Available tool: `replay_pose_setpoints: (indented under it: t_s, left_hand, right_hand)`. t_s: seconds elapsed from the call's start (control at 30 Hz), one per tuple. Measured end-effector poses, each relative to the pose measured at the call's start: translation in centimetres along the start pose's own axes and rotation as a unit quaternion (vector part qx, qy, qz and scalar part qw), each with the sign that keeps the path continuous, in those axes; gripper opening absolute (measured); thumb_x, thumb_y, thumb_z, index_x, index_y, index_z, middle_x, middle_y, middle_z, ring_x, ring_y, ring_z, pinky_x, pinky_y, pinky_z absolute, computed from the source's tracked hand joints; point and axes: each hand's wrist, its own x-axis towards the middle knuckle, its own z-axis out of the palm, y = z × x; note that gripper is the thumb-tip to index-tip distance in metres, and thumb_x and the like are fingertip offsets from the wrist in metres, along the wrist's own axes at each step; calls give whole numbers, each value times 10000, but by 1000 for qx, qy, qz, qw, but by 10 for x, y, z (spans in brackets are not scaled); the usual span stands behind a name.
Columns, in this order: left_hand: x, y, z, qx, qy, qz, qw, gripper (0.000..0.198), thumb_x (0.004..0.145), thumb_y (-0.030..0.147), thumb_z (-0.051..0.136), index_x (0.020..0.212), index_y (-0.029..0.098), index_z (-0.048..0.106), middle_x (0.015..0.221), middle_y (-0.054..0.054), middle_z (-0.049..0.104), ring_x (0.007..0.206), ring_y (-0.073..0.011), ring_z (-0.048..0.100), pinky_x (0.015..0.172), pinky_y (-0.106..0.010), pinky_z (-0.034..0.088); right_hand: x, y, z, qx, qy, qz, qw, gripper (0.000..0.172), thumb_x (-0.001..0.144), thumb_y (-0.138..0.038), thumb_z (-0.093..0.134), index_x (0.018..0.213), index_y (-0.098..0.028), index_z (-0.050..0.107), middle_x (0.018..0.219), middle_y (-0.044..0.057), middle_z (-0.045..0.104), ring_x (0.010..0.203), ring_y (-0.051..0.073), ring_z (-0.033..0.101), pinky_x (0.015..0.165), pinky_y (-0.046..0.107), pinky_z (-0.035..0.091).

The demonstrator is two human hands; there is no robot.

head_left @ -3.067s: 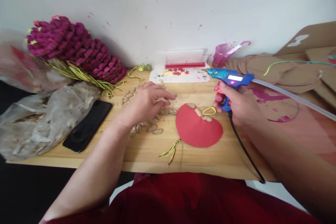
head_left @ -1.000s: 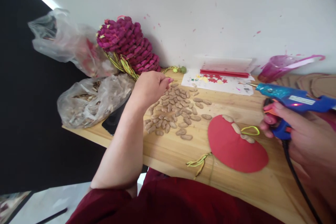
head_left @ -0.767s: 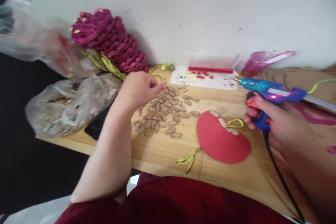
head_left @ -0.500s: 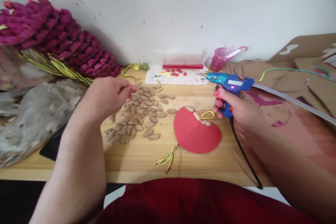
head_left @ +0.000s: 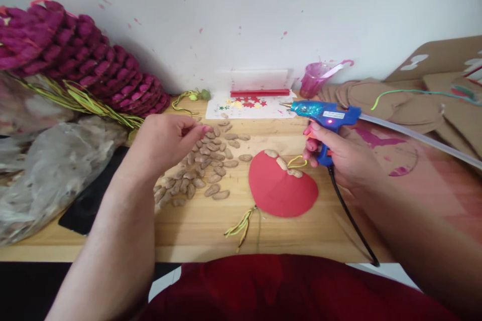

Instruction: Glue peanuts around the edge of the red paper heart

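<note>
Right hand (head_left: 341,153): wrapped tight round the handle of the blue glue gun (head_left: 326,115), one finger on the trigger, nozzle pointing left above the table (head_left: 196,225).
Left hand (head_left: 165,138): fingertips pressed together over the far edge of the seed pile (head_left: 207,165); I cannot tell if a seed sits between them.
Red disc (head_left: 282,193): flat on the table, between the pile and the gun hand; three seeds and a yellow loop (head_left: 297,162) at its far edge.
Gun's trail: clear glue stick (head_left: 414,138) running right, black cord (head_left: 350,215) crossing the near edge.
Left side: black phone (head_left: 90,200), plastic bag (head_left: 48,170), magenta scaled crafts (head_left: 83,60).
By the wall: star sheet (head_left: 248,106), pink cup (head_left: 314,77).
</note>
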Motion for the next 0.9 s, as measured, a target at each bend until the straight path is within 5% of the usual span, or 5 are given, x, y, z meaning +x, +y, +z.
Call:
replay_pose_setpoints:
  t_s: [0.3,0.43,0.9]
  left_hand:
    - [1,-7,9,-36,57,7,998,323,905,259,480,962,211,794,815,-37,767,703,-195,666,712,-301,473]
    - [1,-5,15,-64,67,7,996,341,908,320,571,1155,222,785,892,-48,794,744,-213,700,781,-324,524]
    - [1,16,27,-100,58,92,989,170,865,255,646,877,230,814,896,-53,805,864,-242,728,872,-389,543]
  right_hand:
    - [-2,-1,-1,3,-7,-3,1000,333,767,-469,847,804,-200,654,620,-29,560,517,121,572,393,212,424]
    - [-3,-1,0,-1,-6,-4,1000,314,780,-459,836,812,-203,656,622,-30,568,516,120,577,399,212,430]
    - [-5,-5,2,3,-13,-8,1000,333,773,-439,838,810,-178,633,590,-33,573,496,119,590,386,204,419]
